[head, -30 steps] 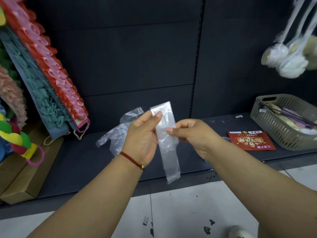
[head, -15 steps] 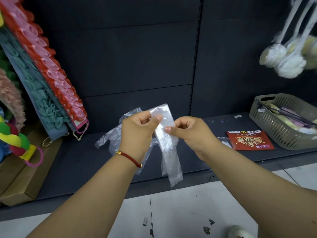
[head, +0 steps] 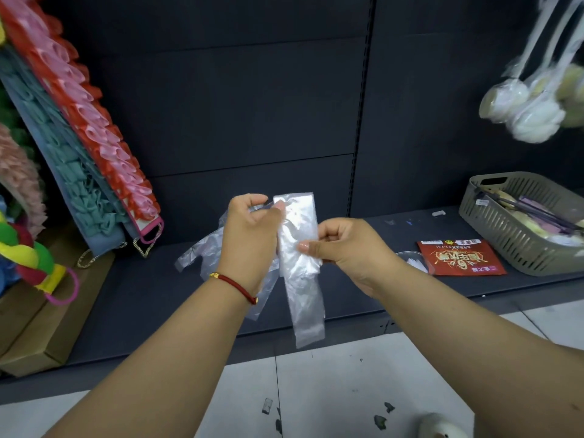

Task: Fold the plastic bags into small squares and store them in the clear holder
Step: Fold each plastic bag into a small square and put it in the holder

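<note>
Above the shelf (head: 316,289) — both hands still pinching the bag strip (head: 300,263), right hand (head: 350,248) now lower.

A grey slatted plastic basket (head: 518,235) sits on the dark shelf (head: 164,289), a red printed packet (head: 459,257) just beside it; colourful ruffled cloth mats (head: 91,159) lean at left; white wrapped bath sponges (head: 531,112) hang at right.

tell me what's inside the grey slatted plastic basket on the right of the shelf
The grey slatted plastic basket holds pale yellowish and purple packaged items with dark sticks or handles lying across them. Whatever sits lower is hidden by its wall and the top layer.
</note>
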The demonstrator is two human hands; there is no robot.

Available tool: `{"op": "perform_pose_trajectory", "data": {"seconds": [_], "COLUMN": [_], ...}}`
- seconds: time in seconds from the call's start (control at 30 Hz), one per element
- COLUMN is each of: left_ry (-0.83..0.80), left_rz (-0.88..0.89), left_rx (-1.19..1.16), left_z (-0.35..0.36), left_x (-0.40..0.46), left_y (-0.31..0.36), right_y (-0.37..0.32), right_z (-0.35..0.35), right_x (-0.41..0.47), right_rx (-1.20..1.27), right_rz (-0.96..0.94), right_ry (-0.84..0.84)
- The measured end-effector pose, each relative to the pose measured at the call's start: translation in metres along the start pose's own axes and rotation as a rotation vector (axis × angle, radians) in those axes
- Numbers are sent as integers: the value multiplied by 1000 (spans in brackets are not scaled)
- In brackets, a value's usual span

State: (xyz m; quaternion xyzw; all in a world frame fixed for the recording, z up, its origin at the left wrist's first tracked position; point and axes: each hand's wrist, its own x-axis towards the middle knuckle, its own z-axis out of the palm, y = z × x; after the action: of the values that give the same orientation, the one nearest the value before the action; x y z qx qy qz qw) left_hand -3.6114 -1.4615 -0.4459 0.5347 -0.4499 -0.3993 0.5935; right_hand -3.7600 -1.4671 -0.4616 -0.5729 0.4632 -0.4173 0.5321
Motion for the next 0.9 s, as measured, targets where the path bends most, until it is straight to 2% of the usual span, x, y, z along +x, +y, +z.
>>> {"op": "perform_pose_trajectory", "data": {"seconds": [0.07,0.1,0.17,0.33,0.4,0.47,0.57,0.67,0.77,0.9], "left_ry": [-161,-244,-298,-132,-61,-47,-48,-66,-121,-213], "left_rz": [-196,-259,-300,-227,-173,-149,-117,-209,-357,-505], "left_rx": [-71,-24,84,96,63,2,-13,-80,-192,-199], "left_z": [-1,-1,-3,-6,-9,-9,-5,-1,-2,-5], "left_x": [-2,-5,-8,-3,-2,-2,-6,-9,-6,-7], "left_y": [1,-2,-10,-16,-17,-19,-19,-15,-10,-11], "right_y": [-1,-1,-2,-11,-15,-14,-5,-2,-1,2], "right_z": [-4,-7,-11,-6,-7,-6,1,2,-4,-12], "right_x": [3,4,4,0,-4,-8,-8,-7,-6,-2], "right_rx": [-5,-18,-53,-134,-178,-196,-298,-321,-197,305], "right_rz": [-11,-19,-30,67,98,98,44,32,130,232], "right_ry": [47,76,131,169,131,59,51,54,-17,-86]}}
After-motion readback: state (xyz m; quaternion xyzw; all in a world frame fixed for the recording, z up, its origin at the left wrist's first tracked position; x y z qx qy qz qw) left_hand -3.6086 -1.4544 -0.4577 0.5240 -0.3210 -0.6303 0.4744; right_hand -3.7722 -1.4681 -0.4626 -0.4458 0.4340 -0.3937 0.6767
